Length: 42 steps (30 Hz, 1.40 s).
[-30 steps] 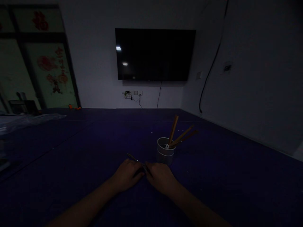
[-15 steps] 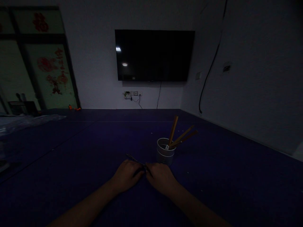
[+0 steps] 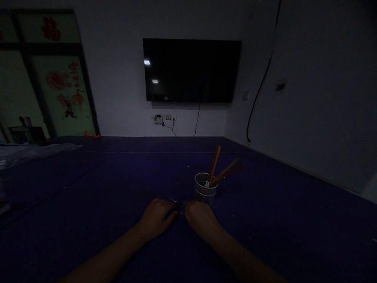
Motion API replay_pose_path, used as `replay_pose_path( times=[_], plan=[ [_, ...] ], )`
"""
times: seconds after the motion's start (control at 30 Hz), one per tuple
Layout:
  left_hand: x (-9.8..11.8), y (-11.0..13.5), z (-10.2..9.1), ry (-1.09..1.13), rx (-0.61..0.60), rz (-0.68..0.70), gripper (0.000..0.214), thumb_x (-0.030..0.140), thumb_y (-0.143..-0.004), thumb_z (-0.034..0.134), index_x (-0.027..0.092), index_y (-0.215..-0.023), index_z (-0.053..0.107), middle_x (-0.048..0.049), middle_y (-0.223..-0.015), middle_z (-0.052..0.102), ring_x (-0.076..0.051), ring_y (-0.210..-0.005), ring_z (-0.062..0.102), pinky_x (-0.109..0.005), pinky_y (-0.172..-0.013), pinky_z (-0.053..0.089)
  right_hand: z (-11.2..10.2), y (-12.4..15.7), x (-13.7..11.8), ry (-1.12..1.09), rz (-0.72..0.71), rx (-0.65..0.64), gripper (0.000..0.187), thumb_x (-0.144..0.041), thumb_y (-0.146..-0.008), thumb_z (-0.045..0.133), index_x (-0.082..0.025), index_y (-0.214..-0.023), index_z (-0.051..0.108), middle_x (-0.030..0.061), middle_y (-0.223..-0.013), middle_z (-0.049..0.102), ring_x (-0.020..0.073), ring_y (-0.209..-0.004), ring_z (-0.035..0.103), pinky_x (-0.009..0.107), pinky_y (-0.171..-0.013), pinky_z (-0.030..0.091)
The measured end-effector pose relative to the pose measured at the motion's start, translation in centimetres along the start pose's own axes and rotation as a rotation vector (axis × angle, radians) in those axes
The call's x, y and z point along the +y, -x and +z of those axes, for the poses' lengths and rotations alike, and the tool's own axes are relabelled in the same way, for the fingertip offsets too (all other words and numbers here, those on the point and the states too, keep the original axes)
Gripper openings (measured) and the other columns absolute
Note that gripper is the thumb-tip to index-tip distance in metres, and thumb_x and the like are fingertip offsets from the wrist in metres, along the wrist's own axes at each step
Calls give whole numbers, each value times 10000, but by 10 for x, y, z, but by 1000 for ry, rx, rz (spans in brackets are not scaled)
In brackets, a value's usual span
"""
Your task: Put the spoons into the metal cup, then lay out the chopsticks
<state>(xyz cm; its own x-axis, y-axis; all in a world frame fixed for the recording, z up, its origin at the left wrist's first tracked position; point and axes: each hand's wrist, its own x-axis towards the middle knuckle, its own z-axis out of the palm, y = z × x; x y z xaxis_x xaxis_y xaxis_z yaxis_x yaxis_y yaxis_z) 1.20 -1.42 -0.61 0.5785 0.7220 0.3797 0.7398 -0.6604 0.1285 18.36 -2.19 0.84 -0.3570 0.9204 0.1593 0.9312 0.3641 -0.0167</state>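
Note:
My left hand (image 3: 156, 216) is low in the middle of the view, its fingers curled and its thumb pointing inward. Close on its right, my right hand (image 3: 200, 216) is also closed, with its knuckles up. A thin dark strip with a shiny edge (image 3: 172, 199) runs from beyond my left fingers to the gap between the hands. Both hands grip it; its exact kind is too dark to make out. Just behind my right hand stands a grey metal cup (image 3: 205, 192) holding several flat wooden sticks (image 3: 215, 163) and a small white piece.
The dark blue tabletop (image 3: 132, 169) has seams and small white specks. Clear plastic sheeting (image 3: 44, 151) lies at the left, with small orange items (image 3: 96, 136) beyond it. A large black television (image 3: 193, 70) hangs on the back wall; a cable (image 3: 259, 96) runs down the right wall.
The strip has turned, so its bright edge now shows and its far end looks thinner. My hands have drawn slightly apart. The cup stays in place.

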Motion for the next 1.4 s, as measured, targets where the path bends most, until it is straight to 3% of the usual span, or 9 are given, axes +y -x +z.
replay_pose_path(
  times=[0.3, 0.43, 0.53, 0.63, 0.73, 0.87, 1.07, 1.2, 1.4],
  plan=[
    [-7, 2, 4, 91, 427, -157, 342, 425, -902, 446, 196, -1062, 642, -47, -832, 720, -170, -708, 646, -288, -648, 477, -1, 3, -1, -144, -31, 103, 298, -145, -908, 353, -167, -1037, 621, 86, -925, 706, 194, -799, 673, 251, -647, 433],
    [-5, 4, 2, 179, 632, -9, 250, 356, -905, 473, 186, -875, 653, -64, -891, 718, -160, -753, 648, -292, -678, 494, 0, 4, -1, -154, -58, 124, 306, -147, -917, 340, -168, -1019, 628, 79, -901, 709, 189, -783, 673, 245, -641, 436],
    [0, 5, -1, 133, 709, 173, 193, 253, -912, 471, 180, -833, 631, -37, -764, 700, -139, -703, 631, -279, -667, 476, 1, 6, -2, -183, -113, 191, 334, -145, -914, 343, -166, -1111, 612, 80, -911, 710, 183, -792, 672, 248, -665, 448],
    [1, 5, -5, 4, 740, 247, 164, 209, -915, 456, 177, -877, 613, -15, -686, 659, -125, -624, 583, -269, -622, 438, 4, 10, -4, -213, -174, 335, 410, -186, -899, 395, -184, -1297, 494, 62, -876, 714, 174, -726, 668, 256, -633, 455],
    [-2, 4, -10, -143, 733, 253, 195, 200, -927, 405, 171, -900, 595, -16, -664, 626, -133, -619, 552, -278, -621, 415, 4, 16, -5, -251, -252, 542, 429, -266, -901, 430, -185, -1321, 469, 40, -788, 708, 150, -618, 640, 251, -577, 443],
    [-5, 3, -10, -305, 674, 336, 250, 158, -926, 329, 166, -885, 575, -17, -652, 598, -143, -604, 511, -299, -648, 405, 1, 21, -8, -240, -417, 816, 352, -302, -932, 421, -175, -1239, 534, 46, -788, 702, 134, -636, 628, 253, -611, 447],
    [0, 4, -3, -301, 633, 419, 226, 152, -927, 343, 156, -984, 562, -28, -713, 622, -148, -651, 535, -327, -729, 410, -5, 23, -11, -138, -628, 1005, 198, -152, -925, 441, -141, -930, 639, 14, -616, 649, 107, -514, 576, 238, -497, 399],
    [3, 6, -6, -239, 616, 317, 287, 200, -934, 369, 145, -1192, 483, -26, -725, 630, -149, -675, 559, -314, -720, 417, -12, 28, -7, -129, -559, 1064, 233, -179, -944, 434, -177, -911, 665, 22, -640, 675, 109, -569, 613, 224, -559, 452],
    [-3, 6, -4, -167, 523, 143, 306, 241, -922, 406, 162, -1198, 512, -53, -782, 652, -166, -715, 590, -319, -698, 435, -21, 24, 16, -70, -199, 1189, 333, -235, -961, 383, -206, -903, 710, 46, -724, 712, 126, -649, 656, 213, -646, 486]
  ],
)
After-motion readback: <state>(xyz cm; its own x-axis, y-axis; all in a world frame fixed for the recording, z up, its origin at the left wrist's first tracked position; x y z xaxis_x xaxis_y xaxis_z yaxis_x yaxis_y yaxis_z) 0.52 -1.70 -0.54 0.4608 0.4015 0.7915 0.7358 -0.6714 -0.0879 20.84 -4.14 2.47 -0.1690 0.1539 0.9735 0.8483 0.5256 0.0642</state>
